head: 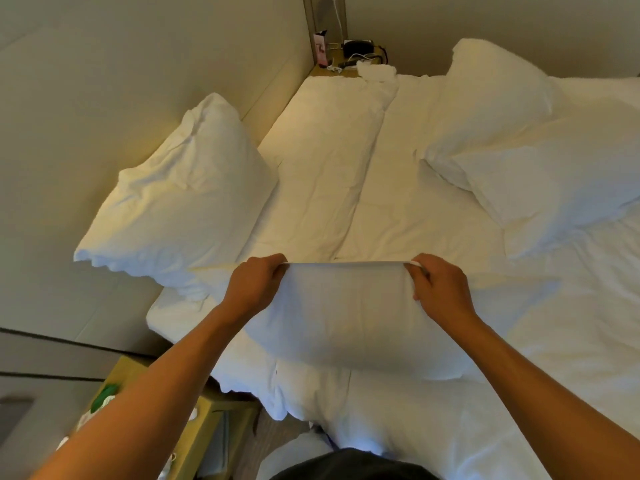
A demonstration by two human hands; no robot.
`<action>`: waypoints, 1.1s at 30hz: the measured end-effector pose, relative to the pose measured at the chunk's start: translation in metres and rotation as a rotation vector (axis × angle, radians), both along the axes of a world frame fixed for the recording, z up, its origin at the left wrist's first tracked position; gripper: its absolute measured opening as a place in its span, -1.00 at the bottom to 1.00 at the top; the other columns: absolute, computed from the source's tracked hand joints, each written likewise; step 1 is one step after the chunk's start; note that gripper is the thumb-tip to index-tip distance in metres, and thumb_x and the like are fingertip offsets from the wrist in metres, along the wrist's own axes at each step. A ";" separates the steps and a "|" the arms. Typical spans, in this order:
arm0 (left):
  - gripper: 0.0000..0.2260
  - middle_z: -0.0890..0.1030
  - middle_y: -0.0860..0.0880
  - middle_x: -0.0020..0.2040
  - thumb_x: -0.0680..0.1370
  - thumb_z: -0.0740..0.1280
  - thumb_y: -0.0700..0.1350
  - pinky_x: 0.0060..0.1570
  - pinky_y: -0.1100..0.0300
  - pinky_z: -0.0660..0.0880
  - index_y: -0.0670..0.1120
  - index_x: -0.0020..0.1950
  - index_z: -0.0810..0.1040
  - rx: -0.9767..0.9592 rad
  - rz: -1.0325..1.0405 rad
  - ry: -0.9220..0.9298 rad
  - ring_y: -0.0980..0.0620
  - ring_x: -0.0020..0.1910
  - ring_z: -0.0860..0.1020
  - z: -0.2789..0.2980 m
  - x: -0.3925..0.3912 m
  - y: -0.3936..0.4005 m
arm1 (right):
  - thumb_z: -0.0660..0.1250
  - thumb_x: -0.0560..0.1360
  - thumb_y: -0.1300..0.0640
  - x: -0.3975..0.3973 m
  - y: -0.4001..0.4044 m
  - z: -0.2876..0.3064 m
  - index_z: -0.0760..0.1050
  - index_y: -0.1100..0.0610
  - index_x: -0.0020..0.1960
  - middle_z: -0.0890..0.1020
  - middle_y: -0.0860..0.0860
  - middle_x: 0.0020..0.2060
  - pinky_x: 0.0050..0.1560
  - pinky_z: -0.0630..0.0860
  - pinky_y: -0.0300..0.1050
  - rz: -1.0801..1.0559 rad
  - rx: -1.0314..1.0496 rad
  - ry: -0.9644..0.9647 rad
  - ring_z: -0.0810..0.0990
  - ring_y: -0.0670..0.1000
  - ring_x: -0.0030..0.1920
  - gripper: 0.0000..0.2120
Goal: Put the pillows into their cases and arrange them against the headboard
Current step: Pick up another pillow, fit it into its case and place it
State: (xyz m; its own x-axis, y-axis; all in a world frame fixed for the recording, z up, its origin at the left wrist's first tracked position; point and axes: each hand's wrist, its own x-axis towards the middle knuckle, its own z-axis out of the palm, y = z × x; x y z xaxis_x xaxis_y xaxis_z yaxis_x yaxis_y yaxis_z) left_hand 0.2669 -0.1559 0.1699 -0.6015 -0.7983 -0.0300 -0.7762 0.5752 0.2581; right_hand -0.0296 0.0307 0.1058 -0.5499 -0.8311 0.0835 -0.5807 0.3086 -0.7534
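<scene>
A white pillow in its case (349, 317) lies across the near edge of the bed in front of me. My left hand (258, 282) grips the case's far edge on the left, and my right hand (438, 285) grips the same edge on the right, stretching it taut between them. One cased pillow (180, 199) leans against the cream padded headboard (104, 98) on the left. Flat on the mattress by the headboard lies another pillow (325, 143). A third white pillow (540, 147) rests on the bed at the right.
The bed (571, 323) is covered in white linen. A wooden nightstand (194, 431) with a green item stands at the lower left. A far bedside table (349, 60) carries a black device, cables and a small box.
</scene>
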 end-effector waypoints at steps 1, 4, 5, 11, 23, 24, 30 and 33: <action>-0.80 0.66 0.00 -0.21 0.69 0.21 -0.07 -0.34 0.17 0.30 -0.01 -0.01 0.62 -0.021 0.019 0.015 -0.08 -0.24 0.57 0.008 0.001 0.001 | 0.23 0.69 0.00 -0.003 -0.009 0.006 0.43 -0.06 -0.27 0.55 -0.09 -0.38 -0.32 0.48 -0.12 0.001 -0.027 0.006 0.58 -0.13 -0.36 -0.66; -0.81 0.62 0.02 -0.26 0.68 0.23 -0.06 -0.35 0.19 0.30 0.00 -0.07 0.59 -0.059 0.082 0.046 -0.09 -0.25 0.58 0.032 0.007 0.003 | 0.26 0.68 0.03 -0.008 -0.039 0.022 0.57 0.02 -0.15 0.61 -0.05 -0.27 -0.21 0.49 -0.06 0.014 -0.086 -0.018 0.58 -0.06 -0.26 -0.74; -0.80 0.60 0.04 -0.28 0.68 0.23 -0.06 -0.36 0.21 0.29 0.01 -0.10 0.57 -0.075 0.101 0.054 -0.09 -0.26 0.58 0.039 0.011 0.004 | 0.26 0.68 0.03 -0.008 -0.051 0.026 0.61 0.05 -0.08 0.64 -0.03 -0.21 -0.16 0.50 -0.06 0.023 -0.088 -0.030 0.60 0.00 -0.20 -0.77; -0.78 0.66 0.00 -0.24 0.69 0.23 -0.04 -0.27 0.10 0.46 -0.01 -0.07 0.62 -0.147 0.216 0.083 -0.08 -0.23 0.60 0.063 0.050 0.011 | 0.23 0.69 0.01 0.016 -0.116 0.047 0.62 0.09 -0.04 0.67 0.00 -0.13 -0.12 0.45 -0.09 0.132 -0.120 -0.049 0.61 0.05 -0.12 -0.74; -0.74 0.66 -0.04 -0.21 0.70 0.18 0.03 -0.20 -0.01 0.58 -0.02 -0.06 0.58 0.017 0.408 0.123 -0.11 -0.22 0.60 -0.007 0.142 -0.032 | 0.23 0.68 -0.03 0.100 -0.194 0.001 0.59 0.09 -0.07 0.65 0.02 -0.13 -0.09 0.50 -0.02 0.228 0.074 0.019 0.61 0.08 -0.11 -0.72; -0.73 0.66 -0.07 -0.20 0.70 0.18 0.02 -0.18 -0.04 0.58 -0.05 -0.07 0.58 0.074 0.426 0.127 -0.12 -0.21 0.60 -0.021 0.147 -0.037 | 0.23 0.68 -0.03 0.106 -0.197 -0.011 0.60 0.11 -0.06 0.64 0.03 -0.12 -0.07 0.50 -0.01 0.235 0.124 0.025 0.61 0.11 -0.09 -0.71; -0.71 0.59 -0.06 -0.30 0.71 0.17 0.01 -0.27 -0.03 0.51 -0.08 -0.13 0.52 0.235 0.437 0.234 -0.10 -0.28 0.56 -0.075 0.166 -0.083 | 0.21 0.70 -0.02 0.127 -0.214 -0.045 0.57 0.05 -0.01 0.63 -0.01 -0.08 -0.07 0.42 -0.08 0.184 0.198 0.089 0.57 0.03 -0.09 -0.77; -0.73 0.62 -0.07 -0.26 0.71 0.16 0.02 -0.24 -0.03 0.52 -0.07 -0.07 0.52 0.288 0.359 0.241 -0.12 -0.26 0.57 -0.080 0.175 -0.102 | 0.19 0.71 -0.01 0.135 -0.224 -0.042 0.55 0.06 -0.01 0.65 0.04 -0.08 -0.07 0.50 0.00 0.176 0.234 0.145 0.59 0.07 -0.10 -0.76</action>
State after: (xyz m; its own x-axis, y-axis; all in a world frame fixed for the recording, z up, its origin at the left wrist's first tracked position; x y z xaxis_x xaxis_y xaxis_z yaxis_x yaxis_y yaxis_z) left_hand 0.4416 -0.2581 0.0895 -0.3084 -0.9354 -0.1730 -0.8106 0.1632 0.5624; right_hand 0.1050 -0.1934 0.0638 -0.3925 -0.9182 -0.0535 -0.7367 0.3487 -0.5793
